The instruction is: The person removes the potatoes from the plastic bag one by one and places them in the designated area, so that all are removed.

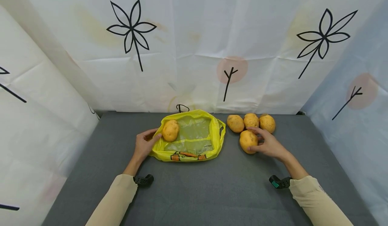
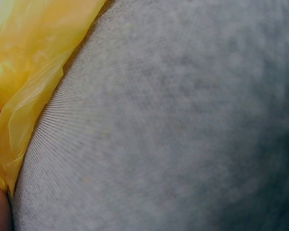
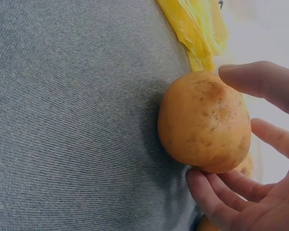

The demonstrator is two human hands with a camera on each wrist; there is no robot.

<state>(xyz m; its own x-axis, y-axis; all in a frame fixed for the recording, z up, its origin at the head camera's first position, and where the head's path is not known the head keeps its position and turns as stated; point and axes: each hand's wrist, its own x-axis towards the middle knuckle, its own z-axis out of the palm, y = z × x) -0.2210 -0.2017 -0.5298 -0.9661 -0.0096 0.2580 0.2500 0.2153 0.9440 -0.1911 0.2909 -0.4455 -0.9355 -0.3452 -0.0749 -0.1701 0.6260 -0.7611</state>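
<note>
A yellow plastic bag (image 1: 216, 145) lies on the grey table with its mouth spread wide and a potato (image 1: 170, 130) inside at its left. My left hand (image 1: 144, 145) pinches the bag's left rim; in the left wrist view only a bit of that hand shows beside the yellow plastic (image 2: 33, 86). To the right of the bag, my right hand (image 1: 266, 144) has its thumb and fingers around a potato (image 3: 204, 122), thumb on one side and fingertips on the other. That potato sits in front of three others.
Three potatoes (image 1: 251, 121) stand in a row at the table's back edge, right of the bag. White cloth walls (image 1: 194, 84) with printed flowers rise behind and at both sides. Each wrist wears a dark band (image 1: 279, 182).
</note>
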